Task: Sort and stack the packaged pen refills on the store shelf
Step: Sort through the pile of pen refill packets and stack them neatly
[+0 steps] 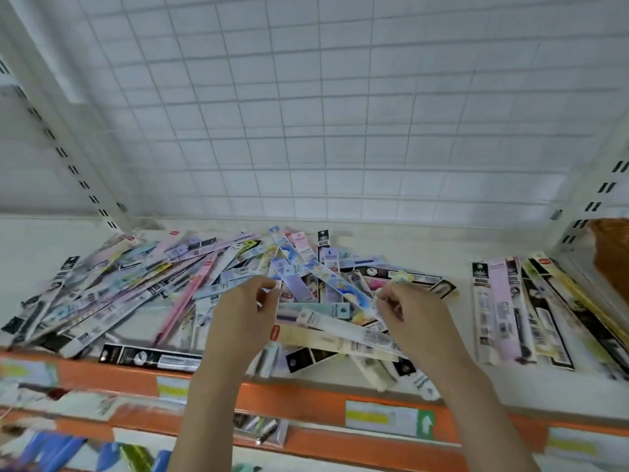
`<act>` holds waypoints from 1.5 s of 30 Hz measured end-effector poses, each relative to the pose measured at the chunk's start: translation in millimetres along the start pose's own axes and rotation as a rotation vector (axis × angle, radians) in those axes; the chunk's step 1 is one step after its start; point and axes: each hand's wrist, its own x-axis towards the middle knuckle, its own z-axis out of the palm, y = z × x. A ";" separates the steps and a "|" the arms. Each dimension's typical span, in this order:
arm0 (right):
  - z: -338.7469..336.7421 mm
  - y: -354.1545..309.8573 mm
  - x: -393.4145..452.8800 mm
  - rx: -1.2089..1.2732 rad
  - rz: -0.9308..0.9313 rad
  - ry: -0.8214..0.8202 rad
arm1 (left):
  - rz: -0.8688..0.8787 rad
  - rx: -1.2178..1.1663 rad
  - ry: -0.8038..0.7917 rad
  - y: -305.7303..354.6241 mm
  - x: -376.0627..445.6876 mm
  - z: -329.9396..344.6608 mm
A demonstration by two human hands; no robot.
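Two hands: both over the middle of the shelf [452, 386], forearms coming up from the near edge.
Left hand [238, 321]: fingers curled, thumb + fingertips pinching the near ends of a few refill packs [292, 284] that fan away from it twd the back wall.
Right hand [412, 318]: fingers curled too, pinching the end of a blue patterned pack [343, 287]; that pack runs diag. up-left, away from the hand, crossing the ones in the left hand.
Cream pack [326, 338]: lies flat just below + between the two hands, red tag end next to the left hand.
Loose pile [136, 284]: big jumble of pen refill packs left of the left hand and under both hands, criss-crossed, pastel and black mixed.
Black pack [149, 357]: lone, lying along the shelf edge, near-left of the left hand.
Sorted row [517, 308]: well right of the right hand, packs laid side by side, long axes front-to-back, overlapping a bit.
Shelf front: orange strip [306, 403] w/ price labels, just below the wrists.
Back: white wire grid panel [340, 114] beyond both hands.
Far right: orange-brown thing [612, 253], blurred, can't tell what.
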 end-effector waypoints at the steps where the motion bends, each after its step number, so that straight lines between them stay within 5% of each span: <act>1: 2.9 -6.6 1.7 -0.008 0.009 -0.004 | 0.009 -0.006 -0.005 -6.1 3.3 -2.8; 10: 25.8 -46.3 15.2 -0.282 0.116 -0.083 | 0.055 -0.016 -0.082 -56.4 22.1 -25.3; 19: 9.8 -43.1 6.7 -0.171 0.163 0.063 | 0.057 -0.040 -0.123 -59.4 9.3 -16.8; 23: -3.2 -37.6 -6.0 -0.021 0.075 0.043 | 0.067 -0.055 -0.086 -45.5 1.0 -11.1; 30: -13.1 -30.3 -22.5 -0.224 -0.022 -0.327 | 0.044 -0.044 -0.010 -24.4 -15.4 2.0; 45: -20.7 -19.2 -2.8 -0.228 -0.186 -0.221 | -0.019 0.008 0.161 -18.4 -43.5 -1.6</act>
